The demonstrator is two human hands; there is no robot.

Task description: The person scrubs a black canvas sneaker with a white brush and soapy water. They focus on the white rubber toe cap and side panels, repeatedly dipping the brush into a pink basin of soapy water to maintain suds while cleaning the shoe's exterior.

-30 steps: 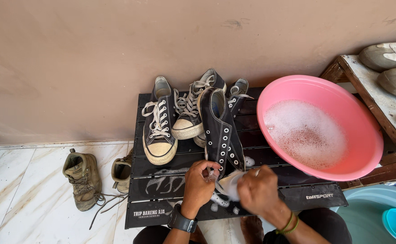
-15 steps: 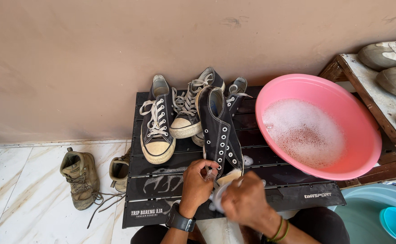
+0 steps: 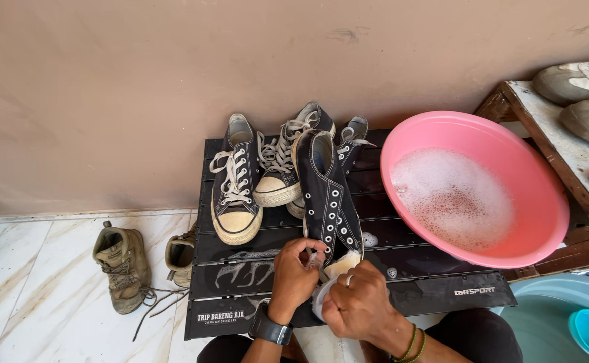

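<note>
Left hand (image 3: 293, 274), a dark watch at its wrist, curled at the toe end of an unlaced black sneaker (image 3: 330, 195), fingertips pinching the edge by the lowest eyelets; grip closed on the shoe. Right hand (image 3: 356, 304) fisted just at 4 o'clock of the left, grip tight around a small pale object pressed to the white toe cap; what exactly, cannot tell. Sneaker lying lengthwise on the black slatted counter (image 3: 240, 269), toe toward 6 o'clock, heel toward 12. At 9 o'clock of it, a laced black sneaker (image 3: 235, 181); between the two, another laced sneaker (image 3: 282, 165) with a fourth shoe tucked behind. At 3 o'clock, a pink basin (image 3: 536, 195) of soapy water, overlapping the counter's edge. Down on the marble floor at 9 o'clock, a tan boot (image 3: 121, 265). At 1 o'clock, grey shoes (image 3: 580, 101) on a wooden shelf.
</note>
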